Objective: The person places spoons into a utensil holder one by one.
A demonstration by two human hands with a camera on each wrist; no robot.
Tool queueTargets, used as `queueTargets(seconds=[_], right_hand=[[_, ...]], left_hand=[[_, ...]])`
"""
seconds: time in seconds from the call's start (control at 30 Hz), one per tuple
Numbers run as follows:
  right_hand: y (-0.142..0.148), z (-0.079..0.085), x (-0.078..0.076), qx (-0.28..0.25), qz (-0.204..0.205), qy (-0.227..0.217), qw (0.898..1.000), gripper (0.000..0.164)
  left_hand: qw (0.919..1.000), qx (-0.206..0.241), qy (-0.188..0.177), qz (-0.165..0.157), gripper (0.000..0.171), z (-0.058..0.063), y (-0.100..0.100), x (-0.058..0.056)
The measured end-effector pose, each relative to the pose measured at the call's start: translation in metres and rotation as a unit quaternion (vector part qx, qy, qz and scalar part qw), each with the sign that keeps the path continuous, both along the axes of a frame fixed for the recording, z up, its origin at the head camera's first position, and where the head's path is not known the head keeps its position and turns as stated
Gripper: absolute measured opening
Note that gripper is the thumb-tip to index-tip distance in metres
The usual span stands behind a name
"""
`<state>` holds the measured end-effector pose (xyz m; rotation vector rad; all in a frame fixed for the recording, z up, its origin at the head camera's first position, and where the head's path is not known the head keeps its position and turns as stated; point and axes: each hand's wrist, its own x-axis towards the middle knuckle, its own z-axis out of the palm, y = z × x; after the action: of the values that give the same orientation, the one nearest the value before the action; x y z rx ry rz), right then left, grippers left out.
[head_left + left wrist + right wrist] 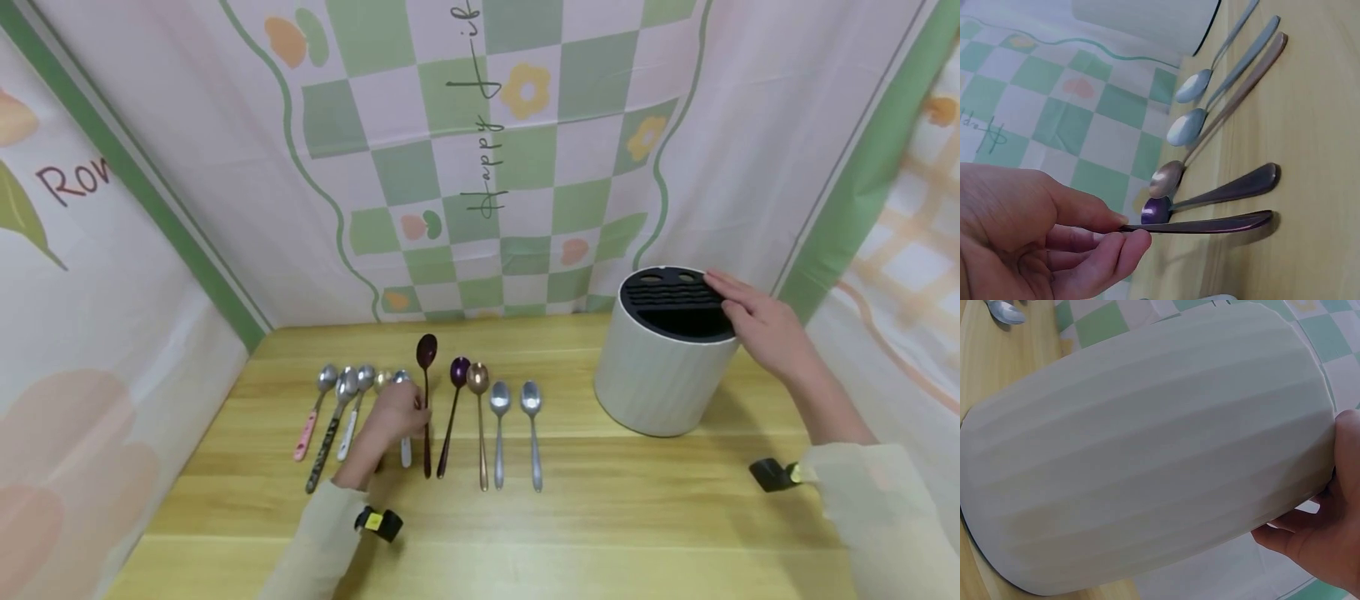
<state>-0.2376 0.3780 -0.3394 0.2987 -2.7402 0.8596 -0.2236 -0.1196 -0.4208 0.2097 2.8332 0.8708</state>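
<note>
My left hand (pixel 390 414) pinches a dark, reddish-brown spoon (pixel 427 354) between thumb and fingers by its handle. The spoon's bowl points to the back; in the left wrist view the handle (pixel 1222 224) sticks out past the fingertips, just over the table. Beside it lie a purple spoon (pixel 459 371), a bronze spoon (pixel 478 379) and two silver spoons (pixel 500 398). Far right, my right hand (pixel 765 321) rests on the rim of a white ribbed utensil holder (pixel 660 383) with a black slotted top (pixel 671 292). In the right wrist view, its thumb and fingers touch the holder's upper end.
Left of the hand lie a pink-handled spoon (pixel 306 433), a black-patterned spoon (pixel 322 454) and white-handled spoons (pixel 348 433). A gold-coloured bowl (pixel 382 380) is partly hidden by the left hand. Patterned cloth (pixel 517 183) hangs behind the wooden table (pixel 600 517).
</note>
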Motion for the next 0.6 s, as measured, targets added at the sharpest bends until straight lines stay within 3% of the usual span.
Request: queueTargets(seconds=[0.37,0.6], right_hand=[[-0.001,0.003,0.000,0.001,-0.003,-0.005,1.000,0.048],[-0.001,0.003,0.000,0.003,-0.003,-0.007,1.000,0.048]], left_hand=[[0.9964,0.062,0.052,-0.026,0.008,0.010,0.004,0.004],[0.9900,0.071,0.115,-0.040,0.009,0.016,0.011,0.007]])
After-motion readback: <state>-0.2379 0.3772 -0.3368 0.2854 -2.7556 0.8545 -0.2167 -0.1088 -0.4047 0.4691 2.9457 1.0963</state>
